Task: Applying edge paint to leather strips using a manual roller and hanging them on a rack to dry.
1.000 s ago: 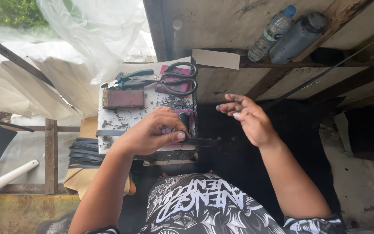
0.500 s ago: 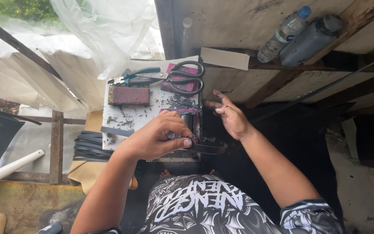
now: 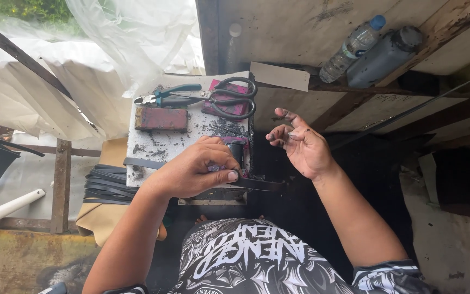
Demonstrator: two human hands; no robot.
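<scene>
My left hand rests on a small white work board, pinching down a black rubber strip that runs across the board's near edge and sticks out to the right. A small dark block stands just beyond its fingers. My right hand hovers to the right of the board with smudged fingers apart, holding nothing that I can see. Black-handled scissors and green-handled pliers lie at the board's far edge, beside a dark red block.
A coil of black strips lies left of the board. A clear plastic bottle and a dark bottle rest on a wooden ledge at the upper right. Plastic sheeting hangs at the upper left. A white pipe lies low left.
My right hand came in close to the board half a second ago and has now drawn back to the right, fingers spread. My left hand stays pressed on the strip.
</scene>
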